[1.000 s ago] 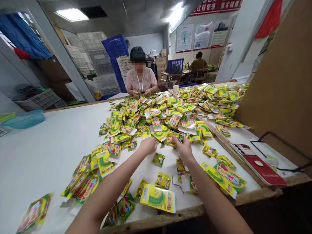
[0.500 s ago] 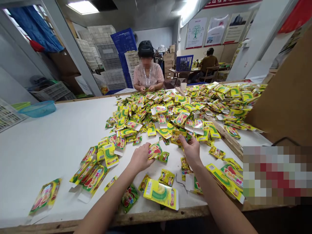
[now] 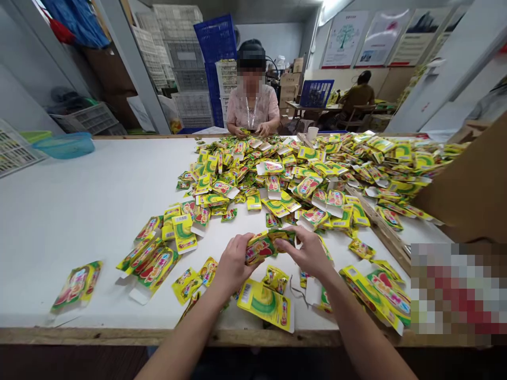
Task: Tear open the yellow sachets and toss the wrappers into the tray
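The left hand (image 3: 233,264) is curled closed around the near end of a yellow sachet (image 3: 259,248) with green and red print, held just above the bench. The right hand (image 3: 307,253) is partly closed, its fingers (image 3: 287,244) reaching across from the other side and pinching the far end. Where the fingers overlap, I cannot tell whether they hold one sachet or two.

Just below the hands lie a small crumpled sachet (image 3: 276,279) and a larger one with a barcode (image 3: 265,305), near the bench's wooden front edge (image 3: 119,336). More sachets are scattered to the left and lower right, and a dense heap of sachets (image 3: 277,174) spreads across the middle of the white bench (image 3: 79,211) towards the upper right.

At the far side of the bench, a co-worker (image 3: 252,108) in a pale pink top holds something small in both hands at the edge of the heap. A white cup (image 3: 312,133) stands at the far edge, and a blue basin (image 3: 65,145) sits at the left. Blue and white crates (image 3: 216,58) are stacked behind. A pixelated patch hides the lower right corner.
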### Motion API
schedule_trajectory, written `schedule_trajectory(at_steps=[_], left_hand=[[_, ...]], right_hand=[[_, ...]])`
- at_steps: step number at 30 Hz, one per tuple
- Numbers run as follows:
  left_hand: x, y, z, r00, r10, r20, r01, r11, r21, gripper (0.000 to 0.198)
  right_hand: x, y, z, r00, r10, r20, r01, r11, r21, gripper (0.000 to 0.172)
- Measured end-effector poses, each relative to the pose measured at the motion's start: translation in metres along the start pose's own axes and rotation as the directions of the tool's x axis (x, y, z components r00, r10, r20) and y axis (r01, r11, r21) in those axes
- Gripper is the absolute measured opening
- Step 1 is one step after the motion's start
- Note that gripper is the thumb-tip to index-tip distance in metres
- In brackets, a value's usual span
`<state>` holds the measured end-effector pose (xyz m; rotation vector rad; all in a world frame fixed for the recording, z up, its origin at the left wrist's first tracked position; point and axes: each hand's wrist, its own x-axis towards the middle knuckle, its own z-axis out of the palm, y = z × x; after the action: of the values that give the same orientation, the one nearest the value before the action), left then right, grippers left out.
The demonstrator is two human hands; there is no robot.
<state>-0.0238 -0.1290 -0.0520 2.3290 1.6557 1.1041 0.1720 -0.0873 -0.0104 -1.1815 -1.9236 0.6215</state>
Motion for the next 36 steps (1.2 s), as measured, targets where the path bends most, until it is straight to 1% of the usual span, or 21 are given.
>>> schedule_trajectory(at_steps=[2, 4, 6, 7, 10, 12, 14, 17, 18, 20, 22, 24, 25, 26, 28, 30, 31, 32, 33, 35, 36], left_hand=[[-0.001, -0.002, 0.000, 0.999, 0.028, 0.037, -0.030, 0.999, 0.037, 0.050], [-0.001, -0.002, 0.000, 0.997, 0.054, 0.052, -0.057, 0.997, 0.060, 0.050], [-0.002, -0.001, 0.001, 0.997, 0.063, 0.040, -0.065, 0.996, 0.058, 0.050], [-0.002, 0.000, 0.002, 0.997, 0.061, 0.038, -0.063, 0.996, 0.058, 0.050], [-0.001, 0.000, 0.003, 0.996, 0.040, 0.076, -0.048, 0.993, 0.108, 0.049], [0.000, 0.000, 0.002, 0.993, 0.018, 0.113, -0.029, 0.994, 0.102, 0.048], [0.001, 0.001, -0.001, 0.987, -0.005, 0.158, 0.007, 1.000, -0.009, 0.049], [0.000, 0.006, -0.005, 0.973, -0.016, 0.230, 0.061, 0.980, -0.187, 0.050], [0.000, 0.007, -0.005, 0.972, -0.029, 0.232, 0.079, 0.975, -0.208, 0.048], [-0.001, 0.010, -0.004, 0.981, -0.073, 0.179, 0.110, 0.972, -0.207, 0.046], [-0.002, 0.011, -0.002, 0.989, -0.115, 0.089, 0.129, 0.976, -0.177, 0.045], [-0.002, 0.009, 0.000, 0.993, -0.116, 0.025, 0.119, 0.985, -0.129, 0.046], [-0.002, 0.009, 0.001, 0.994, -0.107, 0.012, 0.107, 0.989, -0.104, 0.046], [-0.002, 0.008, 0.002, 0.995, -0.098, 0.007, 0.098, 0.992, -0.082, 0.046], [-0.002, 0.006, 0.002, 0.996, -0.092, 0.007, 0.092, 0.994, -0.061, 0.047], [-0.003, 0.006, 0.001, 0.995, -0.103, 0.014, 0.104, 0.992, -0.067, 0.047], [-0.003, 0.007, 0.001, 0.994, -0.109, 0.024, 0.111, 0.990, -0.082, 0.047], [-0.003, 0.007, 0.000, 0.993, -0.114, 0.036, 0.117, 0.988, -0.102, 0.046], [-0.003, 0.008, 0.000, 0.992, -0.120, 0.045, 0.125, 0.985, -0.121, 0.045], [-0.003, 0.008, -0.001, 0.989, -0.134, 0.057, 0.141, 0.979, -0.147, 0.043], [-0.003, 0.007, -0.001, 0.988, -0.142, 0.060, 0.150, 0.977, -0.149, 0.042]], right_hand=[[0.001, 0.000, -0.004, 0.987, 0.063, 0.147, -0.059, 0.998, -0.031, 0.023], [0.002, 0.000, -0.006, 0.957, 0.103, 0.270, -0.099, 0.995, -0.029, 0.026], [0.002, 0.000, -0.006, 0.939, 0.119, 0.324, -0.122, 0.992, -0.009, 0.028], [0.002, 0.001, -0.005, 0.938, 0.122, 0.324, -0.128, 0.992, -0.003, 0.028], [0.001, 0.003, 0.000, 0.960, 0.118, 0.256, -0.126, 0.992, 0.018, 0.025], [0.000, 0.006, 0.004, 0.970, 0.106, 0.217, -0.125, 0.989, 0.077, 0.025], [-0.001, 0.009, 0.007, 0.969, 0.088, 0.233, -0.128, 0.978, 0.163, 0.026], [0.000, 0.010, 0.009, 0.950, 0.058, 0.308, -0.136, 0.961, 0.239, 0.027], [0.000, 0.010, 0.011, 0.954, 0.078, 0.288, -0.155, 0.954, 0.255, 0.026], [0.000, 0.007, 0.015, 0.971, 0.163, 0.175, -0.216, 0.914, 0.345, 0.030], [0.000, 0.005, 0.020, 0.965, 0.256, 0.061, -0.252, 0.834, 0.491, 0.037], [-0.002, 0.002, 0.026, 0.953, 0.302, 0.011, -0.252, 0.774, 0.582, 0.037], [-0.003, 0.001, 0.029, 0.949, 0.314, -0.013, -0.248, 0.772, 0.585, 0.037], [-0.004, 0.000, 0.032, 0.944, 0.327, -0.052, -0.243, 0.791, 0.561, 0.037], [-0.007, 0.000, 0.036, 0.925, 0.340, -0.167, -0.234, 0.859, 0.455, 0.037], [-0.010, 0.000, 0.038, 0.921, 0.294, -0.257, -0.201, 0.921, 0.333, 0.033], [-0.012, 0.000, 0.039, 0.929, 0.248, -0.273, -0.170, 0.945, 0.281, 0.029], [-0.013, 0.000, 0.039, 0.945, 0.195, -0.262, -0.132, 0.962, 0.241, 0.026], [-0.014, 0.000, 0.040, 0.964, 0.142, -0.227, -0.093, 0.972, 0.215, 0.024], [-0.015, -0.002, 0.040, 0.994, 0.061, -0.092, -0.043, 0.982, 0.186, 0.030], [-0.015, -0.003, 0.040, 0.999, 0.042, -0.003, -0.040, 0.982, 0.182, 0.032]])
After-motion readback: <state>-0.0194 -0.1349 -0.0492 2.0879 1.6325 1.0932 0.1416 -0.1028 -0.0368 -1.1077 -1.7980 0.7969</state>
